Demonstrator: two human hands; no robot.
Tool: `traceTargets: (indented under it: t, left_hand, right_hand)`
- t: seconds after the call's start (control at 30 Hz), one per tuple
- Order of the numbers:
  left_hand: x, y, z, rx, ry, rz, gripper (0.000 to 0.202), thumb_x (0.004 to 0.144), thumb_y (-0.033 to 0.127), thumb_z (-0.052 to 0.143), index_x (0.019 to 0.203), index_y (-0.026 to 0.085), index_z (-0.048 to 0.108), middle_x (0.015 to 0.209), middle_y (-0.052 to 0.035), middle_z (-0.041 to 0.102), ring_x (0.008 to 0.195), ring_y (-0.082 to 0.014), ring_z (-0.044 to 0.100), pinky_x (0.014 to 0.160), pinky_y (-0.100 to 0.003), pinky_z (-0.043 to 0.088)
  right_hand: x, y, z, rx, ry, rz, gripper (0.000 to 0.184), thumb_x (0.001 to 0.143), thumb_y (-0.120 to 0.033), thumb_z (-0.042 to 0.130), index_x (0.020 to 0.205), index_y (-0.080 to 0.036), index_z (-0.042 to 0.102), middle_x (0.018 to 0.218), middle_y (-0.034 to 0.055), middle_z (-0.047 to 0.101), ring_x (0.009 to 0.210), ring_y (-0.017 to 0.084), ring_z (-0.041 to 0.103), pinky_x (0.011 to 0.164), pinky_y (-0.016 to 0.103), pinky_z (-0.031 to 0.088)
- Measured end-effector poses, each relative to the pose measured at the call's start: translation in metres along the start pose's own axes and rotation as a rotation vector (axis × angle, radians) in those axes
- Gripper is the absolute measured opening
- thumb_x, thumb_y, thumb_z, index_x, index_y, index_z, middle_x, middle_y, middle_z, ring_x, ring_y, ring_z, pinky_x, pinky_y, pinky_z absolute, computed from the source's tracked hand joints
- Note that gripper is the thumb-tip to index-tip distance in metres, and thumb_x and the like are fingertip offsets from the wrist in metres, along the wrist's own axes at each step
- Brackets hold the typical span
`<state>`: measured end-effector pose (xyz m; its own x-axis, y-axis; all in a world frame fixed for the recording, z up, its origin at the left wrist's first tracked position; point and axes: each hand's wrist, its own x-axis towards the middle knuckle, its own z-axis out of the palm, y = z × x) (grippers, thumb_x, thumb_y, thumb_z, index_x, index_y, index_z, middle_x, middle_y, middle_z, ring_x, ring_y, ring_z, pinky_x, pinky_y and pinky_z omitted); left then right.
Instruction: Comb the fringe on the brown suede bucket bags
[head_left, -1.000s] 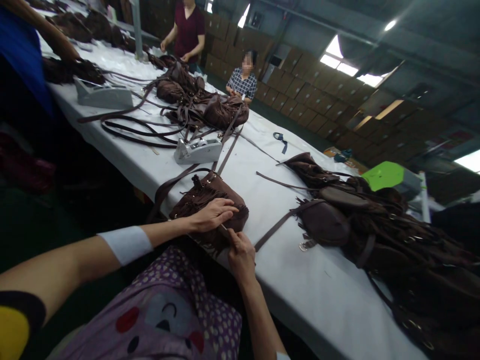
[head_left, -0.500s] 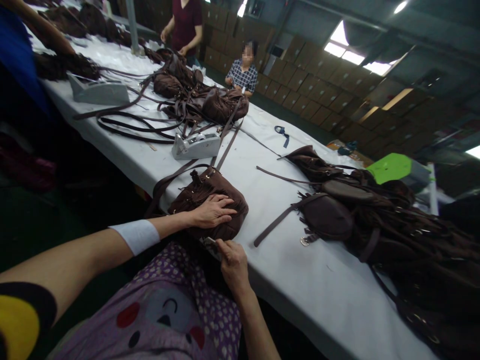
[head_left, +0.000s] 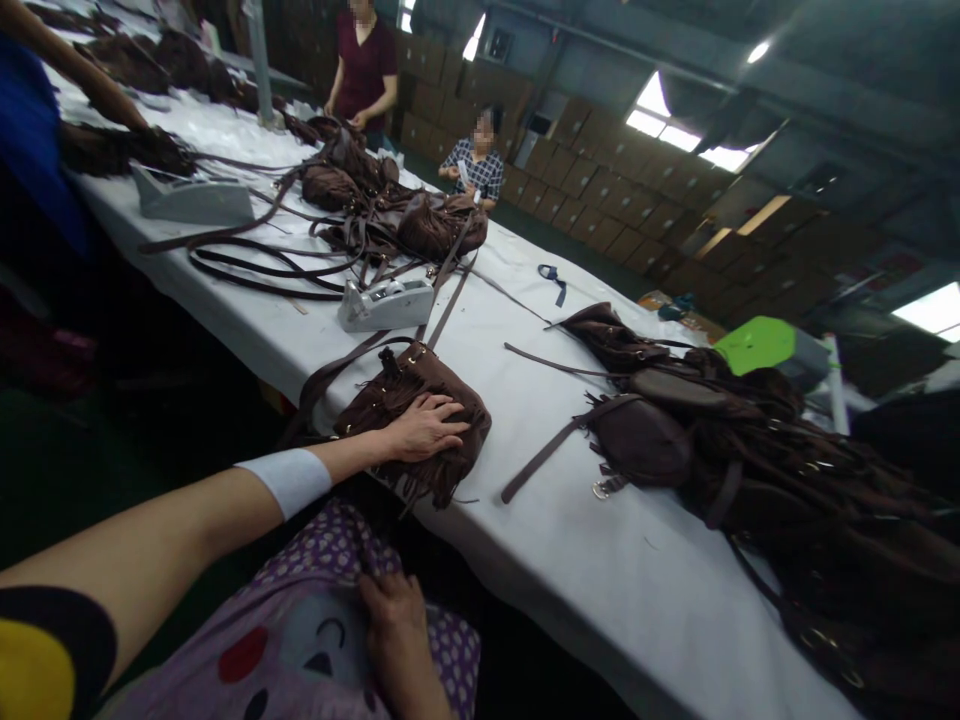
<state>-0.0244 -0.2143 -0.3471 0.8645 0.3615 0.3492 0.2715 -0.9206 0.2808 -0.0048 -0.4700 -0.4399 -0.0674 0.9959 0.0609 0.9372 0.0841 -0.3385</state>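
A brown fringed bag [head_left: 469, 400] with gold-coloured eyelets and a dark tassel lies at the near edge of the white table [head_left: 555, 520]. My left hand [head_left: 426, 428] rests flat on its front, fingers spread. Strands of fringe hang from the bag's lower side over the table edge. My right hand [head_left: 396, 620] is down against the purple apron [head_left: 322, 570], back of the hand up. Its fingertips are hidden, so what they hold, if anything, does not show. A dark strap runs off the bag's left side.
A grey tape dispenser [head_left: 386, 303] stands just beyond the bag, another dispenser [head_left: 193, 196] farther left. Brown bags [head_left: 439, 228] with long straps lie behind. More bags [head_left: 750, 440] are heaped on the right. Co-workers [head_left: 366, 70] are at the far side, and one person's arm reaches in at upper left.
My right hand has left the bag's lower edge, where it gripped a small metallic thing, and dropped to the apron. My left hand stays on the bag. The view has shifted slightly.
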Motion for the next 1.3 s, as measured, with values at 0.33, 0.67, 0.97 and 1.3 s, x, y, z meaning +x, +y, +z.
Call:
traceTargets:
  t: [0.33, 0.67, 0.97, 1.3]
  left_hand:
    - [-0.043, 0.034, -0.018, -0.326, 0.481, -0.227, 0.029, 0.09, 0.04, 0.051, 0.096, 0.018, 0.069, 0.099, -0.0088, 0.066, 0.097, -0.0216, 0.057, 0.091, -0.036, 0.04]
    - [-0.091, 0.12, 0.033, -1.417, 0.361, -1.004, 0.052, 0.067, 0.057, 0.068, 0.095, 0.018, 0.048, 0.056, 0.0078, 0.054, 0.031, -0.0048, 0.035, 0.033, -0.018, 0.021]
    - [-0.048, 0.136, 0.032, -1.52, 0.202, -1.084, 0.049, 0.067, 0.064, 0.06, 0.068, 0.017, 0.046, 0.049, 0.0037, 0.052, 0.033, -0.0059, 0.041, 0.034, -0.018, 0.027]
    - [-0.069, 0.108, -0.021, -1.314, -0.177, -0.615, 0.045, 0.079, 0.063, 0.049, 0.076, 0.018, 0.051, 0.045, 0.0048, 0.051, 0.029, -0.0077, 0.036, 0.034, -0.02, 0.024]
  right_hand:
    - [-0.039, 0.052, -0.055, 0.522, 0.491, 0.694, 0.043, 0.088, -0.04, 0.044, 0.113, -0.011, 0.064, 0.111, 0.0152, 0.068, 0.103, 0.026, 0.064, 0.088, 0.034, 0.049]
    - [-0.028, 0.038, -0.09, 0.498, 0.545, 0.684, 0.045, 0.091, -0.05, 0.038, 0.114, -0.017, 0.058, 0.084, 0.0074, 0.072, 0.074, 0.022, 0.069, 0.067, 0.028, 0.049]
    - [-0.002, 0.042, -0.116, 0.425, 0.586, 0.654, 0.043, 0.092, -0.041, 0.035, 0.121, -0.015, 0.053, 0.079, 0.0066, 0.07, 0.067, 0.021, 0.066, 0.062, 0.028, 0.048]
    - [0.071, 0.038, -0.115, 0.374, 0.387, 0.188, 0.046, 0.092, -0.029, 0.037, 0.137, -0.023, 0.046, 0.115, 0.0072, 0.066, 0.098, 0.018, 0.063, 0.084, 0.027, 0.048]
